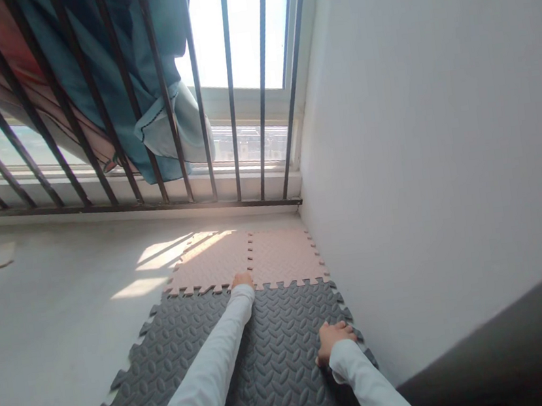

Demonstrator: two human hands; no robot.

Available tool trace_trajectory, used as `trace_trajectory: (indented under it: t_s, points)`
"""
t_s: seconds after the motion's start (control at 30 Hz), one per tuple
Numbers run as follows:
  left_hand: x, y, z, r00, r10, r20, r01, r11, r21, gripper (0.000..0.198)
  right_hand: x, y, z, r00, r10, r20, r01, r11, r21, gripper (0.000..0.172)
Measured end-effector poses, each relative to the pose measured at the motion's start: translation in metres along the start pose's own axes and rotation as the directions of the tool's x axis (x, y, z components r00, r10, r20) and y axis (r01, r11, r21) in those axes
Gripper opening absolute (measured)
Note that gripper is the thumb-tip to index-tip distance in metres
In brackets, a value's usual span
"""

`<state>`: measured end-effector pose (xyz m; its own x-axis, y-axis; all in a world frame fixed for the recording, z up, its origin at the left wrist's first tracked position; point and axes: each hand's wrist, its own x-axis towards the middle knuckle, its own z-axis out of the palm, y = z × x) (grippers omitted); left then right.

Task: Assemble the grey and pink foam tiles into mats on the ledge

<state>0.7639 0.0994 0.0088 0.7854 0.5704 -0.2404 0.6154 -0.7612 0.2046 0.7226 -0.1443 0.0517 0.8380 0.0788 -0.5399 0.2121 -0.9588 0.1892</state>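
Two pink interlocking foam mat tiles (209, 263) (285, 257) lie side by side on the floor, joined to a dark grey foam mat (276, 367) with a raised tread pattern. My left hand (242, 280), in a white sleeve, rests on the seam between the grey and pink tiles. My right hand (334, 341) lies on the grey mat's toothed right edge, close to the wall. Neither hand visibly grips anything.
A white wall (417, 145) rises along the mats' right side. Ahead stands a window with black metal bars (231, 83), with a teal cloth (110, 97) hanging behind them. Sunlight falls on the concrete floor (45, 336) to the left. A dark surface (517, 357) fills the lower right corner.
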Motion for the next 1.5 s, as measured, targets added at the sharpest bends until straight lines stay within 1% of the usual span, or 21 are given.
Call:
trace_trajectory:
  t_s: [0.17, 0.3, 0.33, 0.4, 0.47, 0.5, 0.6, 0.73, 0.83, 1.0, 1.1, 1.23, 1.3, 1.4, 1.5]
  points:
    - [-0.003, -0.001, -0.001, 1.000, -0.002, 0.028, 0.001, 0.999, 0.035, 0.030, 0.000, 0.001, -0.001, 1.000, 0.002, 0.005, -0.002, 1.000, 0.002, 0.100]
    - [-0.008, -0.002, -0.007, 1.000, 0.015, 0.022, -0.017, 0.997, 0.077, 0.031, 0.000, 0.001, -0.001, 1.000, -0.006, -0.002, 0.006, 1.000, 0.009, 0.098]
    - [-0.009, -0.003, -0.009, 0.999, 0.042, 0.002, -0.042, 0.995, 0.094, 0.032, 0.000, 0.001, 0.000, 1.000, -0.006, -0.002, 0.007, 1.000, 0.011, 0.098]
    - [-0.008, -0.007, -0.011, 0.990, 0.139, -0.033, -0.133, 0.982, 0.134, 0.038, 0.001, 0.001, 0.001, 1.000, -0.003, 0.000, 0.003, 1.000, 0.013, 0.099]
    - [-0.006, -0.013, -0.008, 0.972, 0.233, -0.024, -0.227, 0.960, 0.163, 0.046, 0.002, 0.001, 0.002, 1.000, -0.002, -0.012, 0.002, 1.000, 0.010, 0.099]
    - [-0.005, -0.017, -0.005, 0.969, 0.249, -0.005, -0.245, 0.956, 0.162, 0.047, 0.003, 0.001, 0.003, 1.000, -0.003, -0.020, 0.003, 1.000, 0.009, 0.099]
    - [-0.004, -0.028, 0.008, 0.979, 0.200, 0.031, -0.203, 0.971, 0.126, 0.047, 0.003, 0.001, 0.003, 1.000, -0.004, -0.024, 0.004, 1.000, 0.006, 0.099]
    - [-0.008, -0.033, 0.019, 0.983, 0.184, 0.011, -0.183, 0.973, 0.138, 0.048, 0.003, 0.001, 0.002, 1.000, 0.005, -0.010, -0.004, 1.000, 0.003, 0.098]
    - [-0.012, -0.031, 0.020, 0.983, 0.182, 0.008, -0.181, 0.972, 0.151, 0.048, 0.003, 0.000, 0.002, 1.000, -0.004, -0.003, 0.004, 1.000, 0.009, 0.097]
    - [-0.011, -0.031, 0.020, 0.980, 0.200, 0.021, -0.201, 0.966, 0.160, 0.049, 0.006, 0.000, 0.003, 1.000, -0.002, 0.006, 0.002, 1.000, 0.009, 0.100]
    - [-0.012, -0.038, 0.026, 0.973, 0.231, 0.013, -0.230, 0.961, 0.155, 0.051, 0.006, 0.000, 0.003, 1.000, -0.004, 0.001, 0.004, 1.000, 0.013, 0.098]
    - [-0.023, -0.054, 0.034, 0.978, 0.207, -0.030, -0.198, 0.963, 0.180, 0.056, 0.003, 0.000, -0.001, 1.000, 0.004, 0.008, -0.004, 1.000, 0.010, 0.094]
    - [-0.030, -0.061, 0.035, 0.975, 0.217, -0.048, -0.204, 0.961, 0.188, 0.056, 0.001, -0.001, -0.003, 1.000, 0.013, 0.013, -0.013, 1.000, 0.006, 0.093]
    - [-0.037, -0.066, 0.033, 0.977, 0.211, -0.025, -0.203, 0.962, 0.180, 0.057, -0.001, -0.001, -0.005, 1.000, 0.012, 0.007, -0.012, 1.000, 0.001, 0.090]
    - [-0.040, -0.065, 0.031, 0.982, 0.188, 0.009, -0.187, 0.969, 0.162, 0.058, -0.002, -0.001, -0.004, 1.000, 0.009, 0.000, -0.009, 1.000, 0.002, 0.089]
